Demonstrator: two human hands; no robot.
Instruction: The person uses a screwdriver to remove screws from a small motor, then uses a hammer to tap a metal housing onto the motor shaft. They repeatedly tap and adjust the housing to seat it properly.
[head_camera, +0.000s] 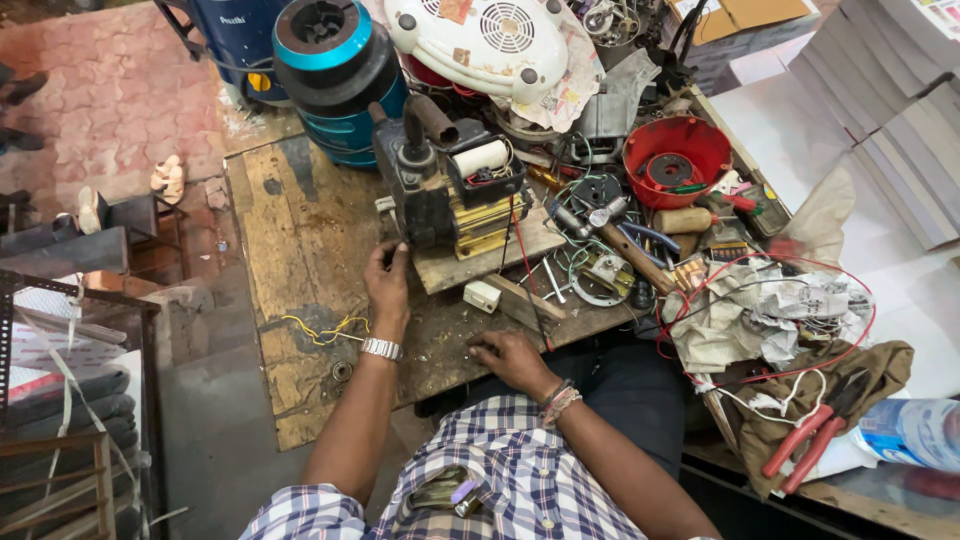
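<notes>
The left hand (387, 283), with a metal watch (381, 349) on its wrist, sits just left of the frame's middle, its fingers curled against the lower left edge of the motor (450, 190), a dark, greasy unit with a white coil and brass-coloured windings showing on its right side. The motor stands on a wood block (480, 262) on the worn workbench (300, 240), a little above centre. The right hand (512, 358), below centre, lies palm-down on the bench's front edge with fingers loosely bent and spread; nothing shows in its grip, though whether the fingertips pinch something small cannot be told. A small white box (482, 296) lies between the two hands, near the block's front edge. Yellow wire (322, 329) curls on the bench left of the watch. Right of the motor lie a hammer (622, 240) amid loose wires and small parts, and above it a red bowl (676, 158). A blue cylinder (335, 70) stands at the upper middle, touching or just behind the motor, with a white fan housing (480, 42) to its right. Red-handled pliers (805, 440) rest on a cloth at lower right, beside a crumpled newspaper (770, 310) looped by red wire.
</notes>
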